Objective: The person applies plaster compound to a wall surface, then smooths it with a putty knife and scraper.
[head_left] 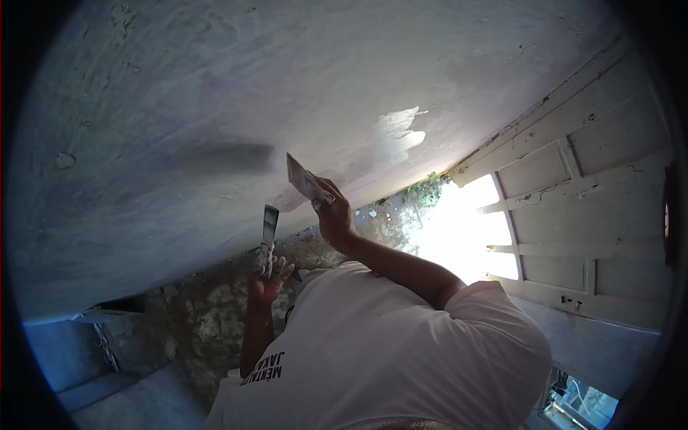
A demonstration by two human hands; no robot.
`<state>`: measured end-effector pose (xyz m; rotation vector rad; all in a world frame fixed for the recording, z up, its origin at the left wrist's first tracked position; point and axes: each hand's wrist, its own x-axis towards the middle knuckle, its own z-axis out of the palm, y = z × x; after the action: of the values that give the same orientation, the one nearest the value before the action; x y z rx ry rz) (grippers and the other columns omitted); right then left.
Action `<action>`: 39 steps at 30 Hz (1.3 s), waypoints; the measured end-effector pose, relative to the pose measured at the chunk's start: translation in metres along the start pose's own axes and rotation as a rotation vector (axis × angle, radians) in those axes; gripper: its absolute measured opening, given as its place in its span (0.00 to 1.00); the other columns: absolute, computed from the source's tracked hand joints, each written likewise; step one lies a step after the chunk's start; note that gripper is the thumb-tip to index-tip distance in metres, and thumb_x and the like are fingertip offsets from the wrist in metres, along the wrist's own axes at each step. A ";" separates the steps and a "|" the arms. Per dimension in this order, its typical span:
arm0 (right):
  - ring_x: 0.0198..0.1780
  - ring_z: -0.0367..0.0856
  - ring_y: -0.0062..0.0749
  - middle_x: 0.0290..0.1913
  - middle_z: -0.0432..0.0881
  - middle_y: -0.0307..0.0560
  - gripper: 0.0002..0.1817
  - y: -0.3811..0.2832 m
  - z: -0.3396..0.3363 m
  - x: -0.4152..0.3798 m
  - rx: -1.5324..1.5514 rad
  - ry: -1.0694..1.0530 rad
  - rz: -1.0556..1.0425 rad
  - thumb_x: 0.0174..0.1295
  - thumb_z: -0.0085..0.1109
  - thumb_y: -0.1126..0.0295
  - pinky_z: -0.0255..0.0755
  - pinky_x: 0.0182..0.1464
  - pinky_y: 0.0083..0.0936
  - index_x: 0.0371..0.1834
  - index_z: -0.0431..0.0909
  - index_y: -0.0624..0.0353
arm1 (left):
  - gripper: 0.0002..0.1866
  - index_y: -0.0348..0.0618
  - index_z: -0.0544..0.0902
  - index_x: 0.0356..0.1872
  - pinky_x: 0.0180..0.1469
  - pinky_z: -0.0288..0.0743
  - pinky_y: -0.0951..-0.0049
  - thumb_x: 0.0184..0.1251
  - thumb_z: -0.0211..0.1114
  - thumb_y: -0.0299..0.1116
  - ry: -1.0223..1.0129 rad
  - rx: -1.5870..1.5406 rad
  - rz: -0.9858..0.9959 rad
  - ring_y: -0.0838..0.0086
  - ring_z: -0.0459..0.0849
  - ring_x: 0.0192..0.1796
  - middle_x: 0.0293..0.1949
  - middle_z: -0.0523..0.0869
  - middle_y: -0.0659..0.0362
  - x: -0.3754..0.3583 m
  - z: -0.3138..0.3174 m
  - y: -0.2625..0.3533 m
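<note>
My right hand (pixel 335 215) is closed on a broad, flat scraper (pixel 301 177) smeared with whitish putty. Its edge is close to the wall (pixel 215 79), beside a dark smudge-like shadow. Lower and to the left, my left hand (pixel 269 281) is wrapped round the handle of a putty knife (pixel 269 226), whose narrower blade points up. Whitish putty coats that handle and my left fingers. A bright white patch (pixel 401 134) with a ragged edge shows on the wall, to the right of the scraper.
A panelled door (pixel 545 172) stands to the right, with strong light coming through the opening next to it. Green leaves (pixel 430 190) show near the wall's base. The ground (pixel 215 315) is rough and blotched. A window-like opening (pixel 584 405) is at lower right.
</note>
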<state>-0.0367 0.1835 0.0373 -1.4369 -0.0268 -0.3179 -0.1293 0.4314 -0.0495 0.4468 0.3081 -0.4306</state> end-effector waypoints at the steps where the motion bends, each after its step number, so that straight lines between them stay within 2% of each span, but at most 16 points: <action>1: 0.52 0.73 0.31 0.50 0.77 0.49 0.20 0.003 0.000 -0.002 0.129 -0.016 0.009 0.52 0.46 0.80 0.65 0.54 0.21 0.50 0.74 0.68 | 0.24 0.42 0.74 0.55 0.67 0.55 0.41 0.53 0.65 0.31 -0.027 0.023 0.021 0.58 0.77 0.56 0.45 0.83 0.56 -0.001 0.003 0.001; 2: 0.48 0.75 0.29 0.47 0.77 0.48 0.18 0.007 -0.003 -0.001 0.258 -0.038 0.023 0.51 0.47 0.81 0.67 0.50 0.19 0.47 0.75 0.67 | 0.24 0.41 0.74 0.54 0.67 0.54 0.41 0.53 0.64 0.31 -0.050 0.044 0.048 0.58 0.77 0.56 0.45 0.84 0.56 -0.004 0.003 0.000; 4: 0.30 0.73 0.23 0.34 0.76 0.44 0.07 0.006 -0.029 0.009 0.650 -0.031 0.418 0.50 0.48 0.82 0.65 0.28 0.16 0.31 0.72 0.59 | 0.22 0.41 0.75 0.53 0.68 0.53 0.41 0.54 0.64 0.31 -0.012 -0.022 0.089 0.59 0.76 0.57 0.46 0.84 0.56 -0.011 -0.011 -0.002; 5: 0.31 0.75 0.27 0.34 0.76 0.44 0.08 0.008 -0.043 0.016 0.816 -0.033 0.452 0.51 0.48 0.81 0.68 0.28 0.20 0.34 0.71 0.59 | 0.22 0.41 0.76 0.53 0.68 0.53 0.41 0.54 0.64 0.31 0.013 -0.041 0.103 0.59 0.76 0.57 0.46 0.84 0.56 -0.014 -0.016 -0.004; 8: 0.39 0.77 0.27 0.41 0.75 0.43 0.20 0.006 -0.072 0.028 0.865 -0.001 0.503 0.55 0.52 0.74 0.72 0.35 0.22 0.53 0.66 0.59 | 0.20 0.42 0.77 0.51 0.68 0.53 0.43 0.55 0.63 0.32 0.083 -0.115 0.132 0.59 0.76 0.57 0.46 0.84 0.56 -0.021 -0.027 -0.010; 9: 0.40 0.76 0.26 0.43 0.75 0.42 0.26 0.045 -0.093 0.026 0.930 -0.188 0.462 0.55 0.52 0.74 0.72 0.38 0.22 0.59 0.63 0.60 | 0.20 0.42 0.77 0.51 0.68 0.53 0.43 0.55 0.63 0.32 0.091 -0.141 0.143 0.59 0.77 0.57 0.47 0.84 0.56 -0.021 -0.030 -0.011; 14: 0.55 0.75 0.40 0.53 0.75 0.51 0.27 0.100 -0.103 -0.025 1.028 0.072 0.742 0.54 0.48 0.77 0.71 0.58 0.36 0.61 0.62 0.58 | 0.19 0.40 0.78 0.50 0.68 0.53 0.43 0.55 0.64 0.33 0.076 -0.155 0.170 0.58 0.77 0.56 0.47 0.83 0.56 -0.042 -0.043 0.004; 16: 0.57 0.74 0.43 0.53 0.75 0.51 0.27 0.179 -0.107 -0.055 0.876 0.108 0.604 0.52 0.47 0.78 0.70 0.59 0.41 0.60 0.64 0.58 | 0.19 0.41 0.77 0.49 0.67 0.55 0.44 0.55 0.65 0.33 0.073 -0.039 0.088 0.60 0.77 0.55 0.46 0.82 0.56 -0.044 -0.049 0.020; 19: 0.57 0.75 0.44 0.54 0.75 0.51 0.26 0.226 -0.083 -0.060 0.986 0.384 0.854 0.49 0.46 0.79 0.70 0.59 0.40 0.56 0.67 0.58 | 0.20 0.42 0.77 0.49 0.66 0.58 0.45 0.54 0.66 0.32 0.052 0.109 -0.010 0.62 0.77 0.53 0.44 0.81 0.56 -0.036 -0.055 0.053; 22: 0.55 0.76 0.43 0.52 0.76 0.50 0.25 0.316 -0.071 -0.080 1.019 0.461 0.859 0.48 0.45 0.79 0.71 0.58 0.39 0.55 0.68 0.55 | 0.22 0.41 0.75 0.49 0.62 0.64 0.45 0.50 0.66 0.28 0.063 0.203 -0.061 0.62 0.79 0.50 0.43 0.81 0.54 -0.044 -0.042 0.089; 25: 0.52 0.77 0.41 0.49 0.77 0.49 0.24 0.326 -0.035 -0.069 0.974 0.643 0.827 0.48 0.46 0.78 0.73 0.55 0.38 0.53 0.69 0.53 | 0.28 0.40 0.72 0.53 0.59 0.70 0.50 0.46 0.68 0.21 0.085 0.296 -0.123 0.62 0.81 0.47 0.44 0.81 0.53 -0.054 -0.044 0.123; 29: 0.45 0.79 0.40 0.43 0.78 0.45 0.21 0.347 0.001 -0.055 0.909 0.632 0.718 0.47 0.47 0.77 0.76 0.48 0.36 0.48 0.71 0.50 | 0.31 0.41 0.71 0.54 0.54 0.72 0.58 0.43 0.70 0.20 0.115 0.524 -0.164 0.63 0.81 0.47 0.44 0.82 0.53 -0.059 -0.064 0.165; 34: 0.39 0.79 0.41 0.36 0.77 0.41 0.16 0.264 0.055 -0.034 0.872 0.840 0.626 0.46 0.52 0.76 0.77 0.41 0.35 0.42 0.73 0.53 | 0.33 0.41 0.71 0.54 0.49 0.71 0.65 0.42 0.72 0.21 0.074 0.655 -0.202 0.64 0.81 0.47 0.45 0.82 0.52 -0.061 -0.080 0.209; 36: 0.41 0.79 0.41 0.39 0.77 0.44 0.16 0.253 0.062 -0.051 0.011 0.568 0.163 0.47 0.54 0.74 0.76 0.42 0.35 0.43 0.72 0.56 | 0.32 0.41 0.72 0.54 0.49 0.71 0.65 0.43 0.72 0.22 0.039 0.626 -0.215 0.65 0.81 0.47 0.46 0.82 0.52 -0.060 -0.086 0.221; 38: 0.43 0.78 0.41 0.42 0.77 0.46 0.17 0.250 0.062 -0.057 -0.370 0.404 -0.044 0.49 0.54 0.74 0.76 0.44 0.35 0.45 0.71 0.59 | 0.31 0.41 0.72 0.53 0.48 0.71 0.67 0.44 0.72 0.22 -0.029 0.663 -0.241 0.67 0.81 0.46 0.46 0.82 0.52 -0.052 -0.089 0.228; 39: 0.45 0.78 0.42 0.44 0.76 0.47 0.18 0.250 0.060 -0.055 -0.327 0.401 -0.026 0.49 0.53 0.74 0.75 0.45 0.35 0.46 0.70 0.59 | 0.30 0.42 0.72 0.53 0.47 0.72 0.68 0.45 0.72 0.22 -0.063 0.681 -0.257 0.68 0.81 0.46 0.46 0.82 0.52 -0.047 -0.091 0.231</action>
<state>-0.0217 0.2773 -0.2080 -1.6717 0.3467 -0.6499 -0.0802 0.6784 -0.0293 1.0627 0.1497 -0.8032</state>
